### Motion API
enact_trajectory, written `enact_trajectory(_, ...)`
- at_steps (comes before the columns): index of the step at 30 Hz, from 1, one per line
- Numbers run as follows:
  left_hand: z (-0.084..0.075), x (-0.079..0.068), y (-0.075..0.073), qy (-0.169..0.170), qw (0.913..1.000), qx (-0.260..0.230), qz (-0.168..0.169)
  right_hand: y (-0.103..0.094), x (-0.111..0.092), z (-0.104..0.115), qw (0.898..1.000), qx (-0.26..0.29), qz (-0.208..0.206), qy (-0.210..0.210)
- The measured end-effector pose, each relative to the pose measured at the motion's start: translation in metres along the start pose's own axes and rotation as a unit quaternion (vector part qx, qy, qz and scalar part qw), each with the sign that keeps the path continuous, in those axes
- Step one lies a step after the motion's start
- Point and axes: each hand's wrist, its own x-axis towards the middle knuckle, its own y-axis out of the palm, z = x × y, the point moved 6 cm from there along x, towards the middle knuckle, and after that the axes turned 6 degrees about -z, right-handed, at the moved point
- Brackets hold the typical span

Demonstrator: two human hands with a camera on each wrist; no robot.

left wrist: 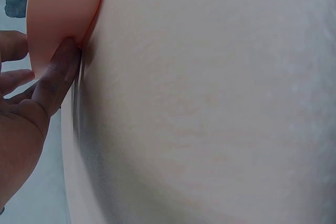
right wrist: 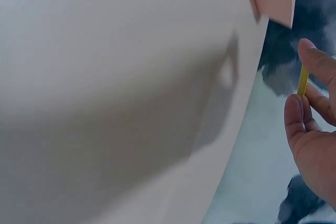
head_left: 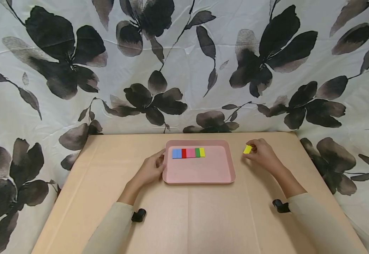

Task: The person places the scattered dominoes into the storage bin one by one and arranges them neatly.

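Note:
A pink rectangular tray [head_left: 200, 175] lies on the table, bearing a touching row of small flat tiles [head_left: 188, 153]: blue at the left, then red, pink, green and yellow at the right. My left hand [head_left: 151, 167] holds the tray's left side; in the left wrist view the thumb lies against the outer wall of the tray [left wrist: 65, 3] with other fingers at its rim. To the right of the tray, my right hand [head_left: 262, 155] pinches a yellow tile [head_left: 247, 149] between thumb and fingers. Seen edge-on in the right wrist view, that yellow tile [right wrist: 303, 81] is thin.
The light wooden-toned table [head_left: 216, 218] ends at a far edge just behind the tray. A white cloth with dark flowers [head_left: 178, 67] hangs behind and shows at both sides. Black wrist devices [head_left: 138, 215] sit at both sleeve cuffs.

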Motion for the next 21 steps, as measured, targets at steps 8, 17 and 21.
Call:
enact_trajectory(8, -0.001, 0.000, 0.000, -0.002, 1.0000, 0.002, 0.000, 0.021, 0.016, 0.037, 1.000, 0.016, 0.019, -0.015)
enact_trajectory(17, -0.001, 0.000, -0.001, -0.001, 1.0000, 0.002, -0.003, 0.044, 0.028, 0.069, 0.998, 0.037, 0.055, -0.012)
enact_trajectory(21, -0.001, 0.000, -0.001, 0.002, 1.0000, 0.001, -0.003, 0.056, 0.032, 0.080, 0.997, 0.039, 0.071, -0.014)
